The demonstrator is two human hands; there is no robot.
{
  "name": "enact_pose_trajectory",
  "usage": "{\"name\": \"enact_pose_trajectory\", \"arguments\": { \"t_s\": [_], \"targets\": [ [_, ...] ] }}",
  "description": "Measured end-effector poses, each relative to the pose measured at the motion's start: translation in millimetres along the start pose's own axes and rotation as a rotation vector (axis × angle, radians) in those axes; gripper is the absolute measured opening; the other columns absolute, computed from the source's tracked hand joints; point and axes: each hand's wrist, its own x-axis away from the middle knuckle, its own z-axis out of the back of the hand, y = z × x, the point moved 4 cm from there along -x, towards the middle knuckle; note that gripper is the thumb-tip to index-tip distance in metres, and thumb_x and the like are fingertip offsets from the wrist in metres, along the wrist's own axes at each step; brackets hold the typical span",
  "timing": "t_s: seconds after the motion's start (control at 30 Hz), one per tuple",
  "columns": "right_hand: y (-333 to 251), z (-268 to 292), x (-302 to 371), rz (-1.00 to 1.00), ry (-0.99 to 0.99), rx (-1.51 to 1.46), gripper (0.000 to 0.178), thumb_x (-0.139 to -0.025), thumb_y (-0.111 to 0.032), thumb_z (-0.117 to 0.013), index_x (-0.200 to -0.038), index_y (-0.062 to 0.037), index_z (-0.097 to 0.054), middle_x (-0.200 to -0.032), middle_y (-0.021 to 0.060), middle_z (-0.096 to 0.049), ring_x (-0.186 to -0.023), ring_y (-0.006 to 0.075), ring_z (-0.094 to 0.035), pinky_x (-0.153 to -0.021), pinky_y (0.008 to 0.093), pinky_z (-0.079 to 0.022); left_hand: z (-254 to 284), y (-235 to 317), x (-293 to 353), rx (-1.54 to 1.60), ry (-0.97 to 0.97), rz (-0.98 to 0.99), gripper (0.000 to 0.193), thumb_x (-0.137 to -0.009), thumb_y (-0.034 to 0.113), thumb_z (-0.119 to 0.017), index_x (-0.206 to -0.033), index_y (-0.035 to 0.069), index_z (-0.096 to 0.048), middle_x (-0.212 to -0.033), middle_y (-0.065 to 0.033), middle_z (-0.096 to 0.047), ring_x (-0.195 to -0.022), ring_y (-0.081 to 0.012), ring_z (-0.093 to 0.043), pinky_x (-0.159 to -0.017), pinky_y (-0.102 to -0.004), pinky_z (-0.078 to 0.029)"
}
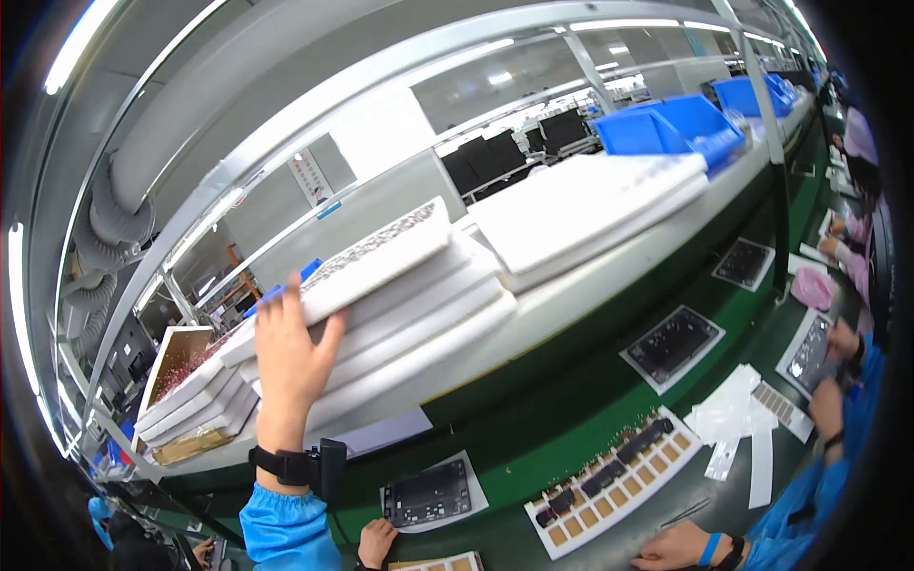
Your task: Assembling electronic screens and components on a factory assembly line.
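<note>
My left hand (286, 357) is raised to a shelf and grips the near end of the top white foam tray (381, 262). That tray is tilted up off a stack of similar white trays (428, 319), and its top face is covered with small speckled parts. A black strap with a small box sits on my left wrist above a blue sleeve. My right hand (676, 549) lies flat on the green table (533, 447) at the bottom edge, beside a white tray of tan and black squares (614, 476). It holds nothing.
More white trays (590, 205) and blue bins (666, 124) stand further along the shelf. Black part trays on white sheets (433, 493) (674, 344) and loose white strips (738, 419) lie on the table. A co-worker's hands (833, 376) work at the right. Another hand (376, 542) shows at the bottom.
</note>
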Motion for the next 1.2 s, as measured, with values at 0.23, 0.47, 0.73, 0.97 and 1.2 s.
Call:
{"name": "enact_pose_trajectory", "arguments": {
  "t_s": [0.23,0.47,0.73,0.97,1.2],
  "targets": [
    [-93.2,196.9,-68.4,0.310,0.381,-0.020,0.044,-0.086,-0.032,-0.076,-0.054,-0.0140,-0.053,-0.054,0.0040,-0.053,-0.049,0.0268,-0.055,-0.043,0.0382,-0.037,23.0,-11.8,14.0,0.213,-0.142,-0.037,0.048,-0.059,0.013,-0.084,-0.101,0.002,-0.061,-0.095,-0.0168,-0.061,-0.092,-0.0392,-0.056,-0.081,-0.0474,-0.045],
    [-151.0,389.8,-128.5,0.456,0.589,-0.166,0.044,-0.080,-0.016,-0.081,-0.053,-0.0111,-0.047,-0.050,0.0054,-0.047,-0.043,0.0253,-0.046,-0.042,0.0354,-0.033,118.2,11.4,-15.9,0.437,-0.511,-0.055,0.040,-0.070,0.022,-0.086,-0.100,0.003,-0.068,-0.094,-0.0129,-0.063,-0.090,-0.0340,-0.061,-0.077,-0.0437,-0.050],
    [-174.5,468.0,-249.7,0.180,0.352,-0.334,0.043,-0.096,-0.033,-0.068,-0.067,-0.0030,-0.058,-0.056,0.0017,-0.050,-0.051,0.0091,-0.045,-0.048,0.0305,-0.038,39.2,-133.3,-47.7,0.501,-0.632,0.038,0.025,-0.089,0.021,-0.070,-0.106,0.002,-0.069,-0.095,-0.0167,-0.069,-0.086,-0.0347,-0.064,-0.079,-0.0411,-0.051],
    [-222.1,435.7,-341.7,0.333,-0.050,-0.084,0.037,-0.101,-0.040,-0.060,-0.087,-0.0058,-0.059,-0.071,0.0047,-0.058,-0.060,0.0138,-0.050,-0.057,0.0330,-0.046,-12.0,-169.8,-34.6,0.492,-0.958,0.223,0.026,-0.091,0.020,-0.071,-0.106,0.000,-0.066,-0.087,-0.0123,-0.066,-0.080,-0.0248,-0.065,-0.075,-0.0371,-0.052],
    [-298.5,396.9,-390.2,0.530,-0.187,0.064,0.027,-0.099,-0.032,-0.063,-0.098,-0.0051,-0.062,-0.077,0.0057,-0.063,-0.069,0.0185,-0.062,-0.066,0.0329,-0.052,-42.2,-189.2,-9.5,0.791,-1.011,0.317,0.023,-0.096,0.023,-0.066,-0.107,0.003,-0.071,-0.084,-0.0116,-0.069,-0.078,-0.0241,-0.066,-0.073,-0.0343,-0.052]
  ]
}}
